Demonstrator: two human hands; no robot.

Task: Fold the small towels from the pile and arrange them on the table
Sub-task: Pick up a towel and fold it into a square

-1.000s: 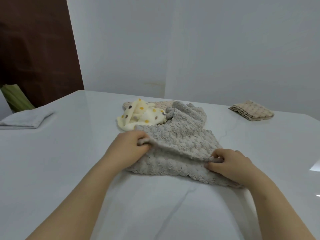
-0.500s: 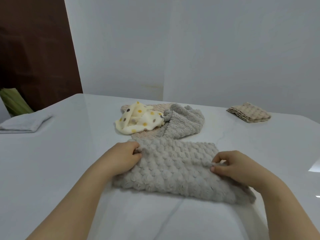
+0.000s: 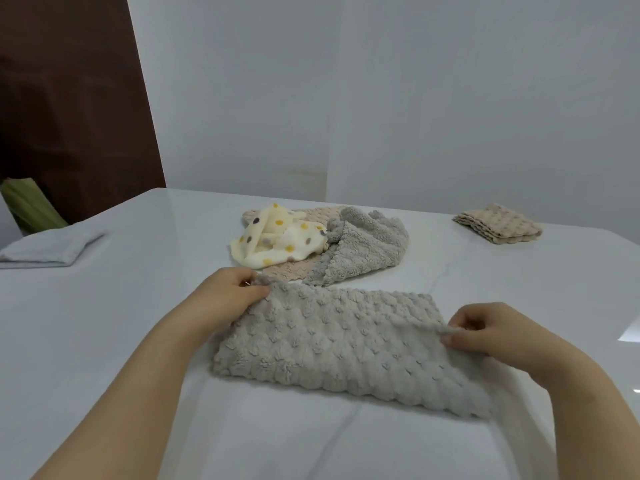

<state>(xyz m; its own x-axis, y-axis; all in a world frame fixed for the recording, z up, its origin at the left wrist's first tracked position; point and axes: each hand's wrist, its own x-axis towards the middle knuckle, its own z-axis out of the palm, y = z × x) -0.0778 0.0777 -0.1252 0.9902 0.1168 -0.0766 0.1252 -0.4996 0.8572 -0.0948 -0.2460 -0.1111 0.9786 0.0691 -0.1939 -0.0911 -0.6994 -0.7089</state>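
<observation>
A grey bobbled towel [image 3: 346,344] lies folded in half on the white table [image 3: 138,306], right in front of me. My left hand [image 3: 228,296] pinches its far left corner. My right hand [image 3: 485,327] pinches its far right corner. Behind it sits the loose pile: a cream towel with coloured dots [image 3: 277,240], a second grey towel [image 3: 367,247] and a beige towel [image 3: 284,268] under them. A folded beige towel [image 3: 498,226] lies at the back right.
A folded pale grey cloth [image 3: 48,247] lies at the table's left edge. A green object [image 3: 27,206] stands beyond that edge, beside a dark brown panel. White walls close off the back.
Both hands have drawn the towel's near edge over to the far edge, so it now lies flat, folded in half and nearer to me. The pile has not moved.
</observation>
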